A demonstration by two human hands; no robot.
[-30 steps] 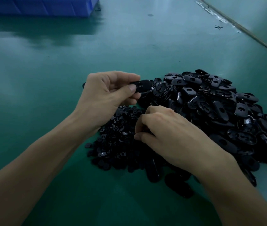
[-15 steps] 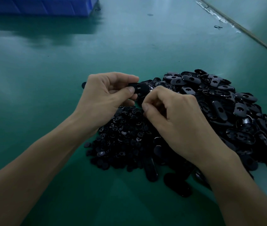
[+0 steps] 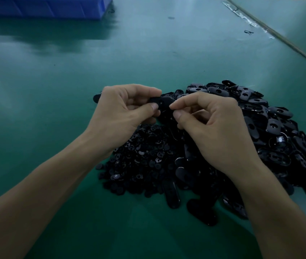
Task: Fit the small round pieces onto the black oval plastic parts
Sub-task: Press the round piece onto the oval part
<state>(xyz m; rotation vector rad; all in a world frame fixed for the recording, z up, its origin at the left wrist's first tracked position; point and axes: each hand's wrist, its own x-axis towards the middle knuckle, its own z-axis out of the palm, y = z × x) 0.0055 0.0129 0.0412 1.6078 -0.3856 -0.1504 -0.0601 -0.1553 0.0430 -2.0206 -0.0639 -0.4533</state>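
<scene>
Green work table (image 3: 148, 53), dim light, blue bin (image 3: 45, 8) at the far left corner. Two black heaps sit in front of the person: the small round pieces (image 3: 142, 159) nearer the left arm, and the pile of oval parts (image 3: 272, 128) spreading off to the right.

What's changed: a sec ago the right hand (image 3: 215, 124) was down in the round-piece heap, fingers digging. Half a sec ago it was coming up. Now it's lifted clear of the heap and sits right beside the left hand (image 3: 122, 113), with thumb and forefinger tips pinched tight together at the edge of the held oval part (image 3: 162, 103). The other fingers are curled loosely under. I'd say a small round piece is in that pinch, but it's too small and dark to make out for sure.

The left hand has barely moved. Thumb in front, fingers curled behind, it grips one oval part flat-ish, above the gap between the two heaps and clear of the table.

Meaning for the task: the pick looks done and this is the fitting bit, piece meeting part. Can't tell yet if it's seated. Both heaps are big, so there's lots left to do.
</scene>
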